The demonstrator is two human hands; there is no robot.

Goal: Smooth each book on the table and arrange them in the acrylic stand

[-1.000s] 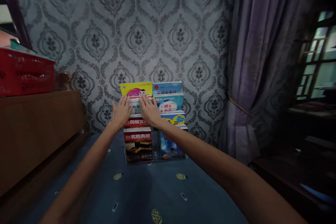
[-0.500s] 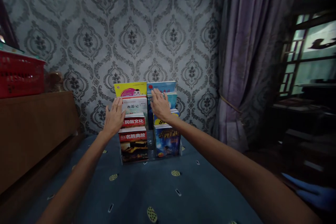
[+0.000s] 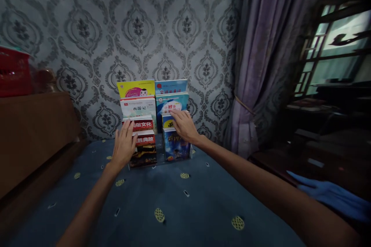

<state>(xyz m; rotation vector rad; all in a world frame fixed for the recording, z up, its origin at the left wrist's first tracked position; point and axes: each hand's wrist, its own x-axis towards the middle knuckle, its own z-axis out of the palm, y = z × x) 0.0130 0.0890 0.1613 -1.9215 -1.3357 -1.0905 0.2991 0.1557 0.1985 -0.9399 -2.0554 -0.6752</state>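
Several books stand upright in two stepped columns in a clear book rack (image 3: 160, 160). My left hand (image 3: 124, 144) lies over the left column, its fingers stretched on a red-topped book (image 3: 145, 124) and the front book with a dark cover (image 3: 146, 154). My right hand (image 3: 184, 124) rests over the right column, fingers extended at the top of a yellow and blue book (image 3: 168, 122), above the dark blue front book (image 3: 177, 146). Behind are a white book (image 3: 139, 108), a yellow book (image 3: 136, 88) and two light blue books (image 3: 172, 98). Neither hand grips anything visibly.
A blue patterned cloth (image 3: 150, 200) covers the surface. On the left a red basket (image 3: 14, 71) sits above a brown box (image 3: 34, 135). Patterned wallpaper and a tied purple curtain (image 3: 255, 58) stand behind. A blue cloth-like thing (image 3: 333, 197) lies at right.
Both hands have moved down and forward from the rear books to the lower front rows. The view has shifted slightly, so the books sit further left and higher.
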